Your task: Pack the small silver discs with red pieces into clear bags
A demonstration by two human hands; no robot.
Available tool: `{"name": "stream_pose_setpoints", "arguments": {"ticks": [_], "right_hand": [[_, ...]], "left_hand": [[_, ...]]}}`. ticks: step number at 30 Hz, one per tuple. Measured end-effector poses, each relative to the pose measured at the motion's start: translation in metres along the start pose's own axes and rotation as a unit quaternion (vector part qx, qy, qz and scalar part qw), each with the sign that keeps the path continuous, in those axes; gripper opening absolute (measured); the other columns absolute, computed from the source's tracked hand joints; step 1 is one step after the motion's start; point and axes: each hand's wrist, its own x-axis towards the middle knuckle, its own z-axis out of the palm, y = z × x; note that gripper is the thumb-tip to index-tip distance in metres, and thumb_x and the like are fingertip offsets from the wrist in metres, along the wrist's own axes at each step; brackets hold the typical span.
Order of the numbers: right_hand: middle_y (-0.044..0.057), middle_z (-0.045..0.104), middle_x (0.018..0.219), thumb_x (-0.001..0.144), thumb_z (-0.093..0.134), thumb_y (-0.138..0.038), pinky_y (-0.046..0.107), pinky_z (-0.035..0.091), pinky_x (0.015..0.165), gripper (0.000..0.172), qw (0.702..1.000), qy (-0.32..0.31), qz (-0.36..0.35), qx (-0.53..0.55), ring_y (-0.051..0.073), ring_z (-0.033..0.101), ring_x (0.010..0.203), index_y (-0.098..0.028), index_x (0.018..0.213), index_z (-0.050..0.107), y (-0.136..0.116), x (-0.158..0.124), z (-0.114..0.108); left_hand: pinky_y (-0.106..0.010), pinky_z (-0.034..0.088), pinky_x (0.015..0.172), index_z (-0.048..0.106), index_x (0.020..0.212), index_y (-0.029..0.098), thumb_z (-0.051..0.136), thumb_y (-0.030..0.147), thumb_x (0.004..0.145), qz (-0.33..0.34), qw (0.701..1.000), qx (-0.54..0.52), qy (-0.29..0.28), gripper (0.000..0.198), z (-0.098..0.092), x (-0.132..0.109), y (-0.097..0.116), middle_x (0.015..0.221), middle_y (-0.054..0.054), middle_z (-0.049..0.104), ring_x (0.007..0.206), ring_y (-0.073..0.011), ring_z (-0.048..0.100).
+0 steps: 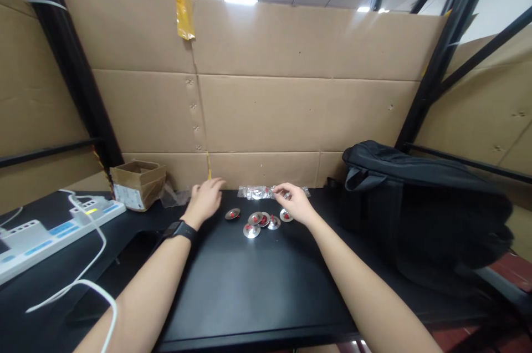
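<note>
Near the back of the black tabletop, my left hand [206, 199] hovers with its fingers apart and slightly bent, holding nothing that I can see. My right hand [296, 204] is at a row of clear plastic packets [256, 193] along the cardboard wall. Its thumb and fingers curl together on a packet at the row's right part; the exact contact is partly hidden. In front of the packets lie several small round metal cymbals with red bits at their centres, including a cymbal [251, 231] nearest me and a cymbal [233, 214] by my left hand. Another cymbal [286, 215] lies beside my right hand.
A small open cardboard box [139, 182] and crumpled clear plastic [174, 196] stand back left. A white power strip [62, 239] with white cables lies left. A black bag [419, 220] fills the right side. Cardboard panels [266, 114] and black metal posts enclose the back.
</note>
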Motion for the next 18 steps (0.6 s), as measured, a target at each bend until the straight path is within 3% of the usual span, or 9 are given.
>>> {"name": "stream_pose_setpoints", "arguments": {"ticks": [3,8,13,18], "right_hand": [[0.004,0.070,0.092,0.080,0.061,-0.013,0.033,0.046,0.084,0.017,0.997,-0.018,-0.021,-0.067,0.019,0.063,0.084,-0.021,0.090,0.072,0.002,-0.001,0.000],[0.005,0.068,0.094,0.080,0.062,-0.012,0.032,0.047,0.082,0.019,0.996,-0.026,-0.036,-0.083,0.019,0.062,0.085,-0.021,0.092,0.073,0.003,0.001,-0.006],[0.004,0.068,0.093,0.079,0.063,-0.012,0.031,0.047,0.079,0.018,0.997,-0.011,-0.024,-0.077,0.018,0.062,0.085,-0.021,0.090,0.073,0.008,0.002,-0.017],[0.004,0.069,0.092,0.080,0.062,-0.012,0.029,0.047,0.079,0.016,0.997,-0.001,-0.034,-0.076,0.017,0.062,0.082,-0.021,0.089,0.072,0.012,0.003,-0.018]], "left_hand": [[-0.050,0.030,0.107,0.052,0.139,0.031,0.037,0.029,0.098,0.088,0.993,-0.034,-0.072,0.043,0.020,0.006,0.039,0.152,-0.006,0.047,0.141,-0.0267,0.038],[-0.048,0.032,0.107,0.040,0.148,0.026,0.045,0.027,0.094,0.124,0.983,-0.052,-0.127,0.055,0.035,0.021,0.088,0.157,-0.011,0.039,0.142,-0.0276,0.038],[-0.046,0.037,0.100,0.064,0.120,0.022,0.055,0.026,0.090,0.109,0.979,-0.025,-0.172,0.032,0.037,0.048,0.099,0.123,-0.016,0.069,0.118,-0.0306,0.061],[-0.041,0.040,0.094,0.074,0.092,0.019,0.056,0.031,0.091,0.118,0.975,-0.005,-0.186,0.021,0.035,0.058,0.094,0.093,-0.016,0.076,0.098,-0.0284,0.069]]}}
